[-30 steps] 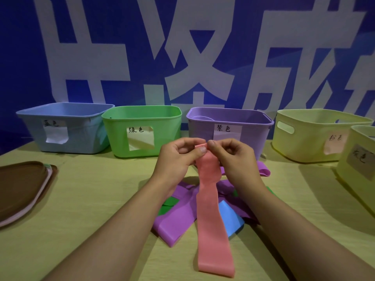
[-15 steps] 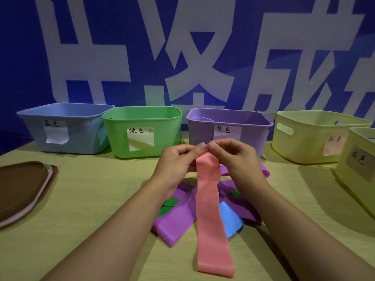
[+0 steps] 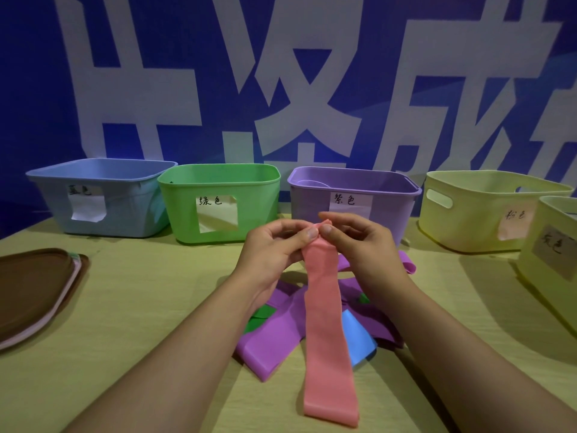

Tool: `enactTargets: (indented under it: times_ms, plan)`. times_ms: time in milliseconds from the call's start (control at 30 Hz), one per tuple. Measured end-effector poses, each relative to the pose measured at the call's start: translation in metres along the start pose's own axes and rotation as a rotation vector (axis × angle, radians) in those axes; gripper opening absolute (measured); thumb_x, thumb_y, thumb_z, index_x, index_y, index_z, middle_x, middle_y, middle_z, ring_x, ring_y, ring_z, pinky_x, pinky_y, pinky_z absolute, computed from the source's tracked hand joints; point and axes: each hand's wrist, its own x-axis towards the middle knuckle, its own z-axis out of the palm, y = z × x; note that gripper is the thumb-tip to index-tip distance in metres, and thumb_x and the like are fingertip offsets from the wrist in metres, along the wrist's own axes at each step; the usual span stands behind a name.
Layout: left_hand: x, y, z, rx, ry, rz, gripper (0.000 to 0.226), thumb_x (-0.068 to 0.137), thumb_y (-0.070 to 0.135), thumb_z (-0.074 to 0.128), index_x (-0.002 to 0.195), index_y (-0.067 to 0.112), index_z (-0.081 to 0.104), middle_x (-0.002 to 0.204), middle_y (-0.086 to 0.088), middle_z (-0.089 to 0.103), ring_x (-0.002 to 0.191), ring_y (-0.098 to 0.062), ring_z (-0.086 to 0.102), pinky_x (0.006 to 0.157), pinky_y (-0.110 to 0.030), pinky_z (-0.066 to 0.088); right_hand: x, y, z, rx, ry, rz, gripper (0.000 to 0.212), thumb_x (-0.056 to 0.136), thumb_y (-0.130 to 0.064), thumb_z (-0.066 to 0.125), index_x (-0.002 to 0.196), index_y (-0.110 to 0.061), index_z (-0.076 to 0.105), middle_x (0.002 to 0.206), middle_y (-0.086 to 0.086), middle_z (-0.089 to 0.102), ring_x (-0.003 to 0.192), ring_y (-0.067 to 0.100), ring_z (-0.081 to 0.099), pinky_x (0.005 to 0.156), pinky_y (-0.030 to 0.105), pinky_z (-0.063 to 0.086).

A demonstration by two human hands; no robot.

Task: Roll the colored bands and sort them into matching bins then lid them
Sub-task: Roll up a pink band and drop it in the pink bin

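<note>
A long flat pink rubber band (image 3: 326,332) hangs from two hands held together above the middle of the table. Its top end is bunched between the fingertips of both hands; the strip runs down toward the viewer, and its lower end rests on the pale wooden table (image 3: 140,307). The left hand (image 3: 274,248) pinches the band's top end with thumb and curled fingers from the left. The right hand (image 3: 362,242) pinches the same end from the right, so the thumbs nearly meet over the crumpled pink tip.

Beneath the hands and the pink strip lies a loose pile of other flat bands on the table: purple bands (image 3: 271,335), a blue band (image 3: 357,339) just right of the pink strip, and bits of a green band (image 3: 259,317) showing at the left.

Behind the hands, along the far edge of the table, stands a row of open plastic bins with paper labels: a light blue bin (image 3: 125,214), a green bin (image 3: 253,214), a purple bin (image 3: 390,210) directly behind the hands, and a pale yellow bin (image 3: 468,223). A second pale yellow bin (image 3: 549,260) sits nearer at the right edge. At the left edge lies a stack of flat lids, brown on top (image 3: 31,285). A blue wall with large white characters (image 3: 296,89) fills the background.
</note>
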Motion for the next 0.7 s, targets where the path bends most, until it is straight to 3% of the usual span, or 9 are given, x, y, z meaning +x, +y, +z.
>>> enactTargets:
  times_ms: [100, 200, 267, 333, 433, 567, 700]
  plan:
    - [-0.0009, -0.0004, 0.0018, -0.010, 0.004, -0.005, 0.009, 0.086, -0.003, 0.073, 0.090, 0.005, 0.074, 0.100, -0.022, 0.076, 0.083, -0.023, 0.073, 0.069, -0.025, 0.061, 0.0012, -0.0007, 0.0012, 0.083, 0.009, 0.105, 0.017, 0.097, -0.019, 0.067, 0.108, -0.009, 0.076, 0.101, 0.016, 0.077, 0.104, 0.033, 0.073, 0.095, 0.044, 0.058]
    - [-0.0013, -0.0015, 0.0030, -0.015, 0.007, -0.007, 0.010, 0.086, -0.004, 0.073, 0.094, 0.002, 0.073, 0.110, -0.028, 0.073, 0.092, -0.030, 0.072, 0.079, -0.032, 0.063, 0.0018, -0.0003, 0.0029, -0.011, 0.023, 0.188, 0.049, 0.092, -0.053, 0.065, 0.098, -0.006, 0.077, 0.090, 0.016, 0.078, 0.092, 0.032, 0.076, 0.087, 0.044, 0.061]
    - [-0.0013, -0.0025, 0.0034, -0.010, 0.005, -0.005, 0.011, 0.086, -0.005, 0.073, 0.095, 0.002, 0.072, 0.111, -0.028, 0.073, 0.096, -0.030, 0.072, 0.084, -0.033, 0.061, 0.0009, 0.0017, 0.0043, -0.124, 0.048, 0.208, 0.060, 0.086, -0.065, 0.066, 0.090, -0.007, 0.078, 0.081, 0.012, 0.078, 0.084, 0.030, 0.077, 0.081, 0.043, 0.062]
    - [-0.0013, -0.0035, 0.0034, 0.001, 0.013, 0.001, 0.013, 0.085, -0.006, 0.073, 0.093, 0.004, 0.073, 0.108, -0.025, 0.075, 0.095, -0.028, 0.072, 0.082, -0.030, 0.062, -0.0009, 0.0013, 0.0066, -0.175, 0.085, 0.196, 0.057, 0.087, -0.062, 0.068, 0.084, -0.006, 0.078, 0.075, 0.010, 0.077, 0.077, 0.027, 0.076, 0.074, 0.040, 0.063]
    - [-0.0009, -0.0041, 0.0031, 0.026, 0.024, 0.000, 0.014, 0.084, -0.007, 0.075, 0.091, 0.005, 0.074, 0.101, -0.023, 0.075, 0.094, -0.027, 0.072, 0.080, -0.028, 0.062, -0.0022, -0.0017, 0.0069, -0.132, 0.135, 0.162, 0.042, 0.093, -0.043, 0.072, 0.080, -0.004, 0.076, 0.069, 0.010, 0.075, 0.066, 0.022, 0.073, 0.061, 0.031, 0.059]
    - [-0.0029, -0.0012, 0.0053, 0.004, 0.023, -0.036, 0.013, 0.086, -0.007, 0.072, 0.094, 0.003, 0.073, 0.096, -0.018, 0.073, 0.086, -0.024, 0.072, 0.079, -0.028, 0.063, -0.0024, -0.0009, 0.0058, -0.091, 0.116, 0.137, 0.035, 0.092, -0.034, 0.075, 0.083, 0.000, 0.075, 0.074, 0.015, 0.075, 0.067, 0.025, 0.071, 0.064, 0.034, 0.060]
    - [-0.0051, 0.0038, 0.0056, -0.043, 0.003, -0.086, 0.010, 0.091, -0.004, 0.068, 0.099, 0.002, 0.072, 0.096, -0.016, 0.077, 0.080, -0.018, 0.075, 0.070, -0.023, 0.062, -0.0007, -0.0012, 0.0025, -0.034, 0.094, 0.139, 0.026, 0.093, -0.027, 0.074, 0.083, -0.003, 0.075, 0.068, 0.007, 0.073, 0.061, 0.014, 0.069, 0.057, 0.024, 0.054]
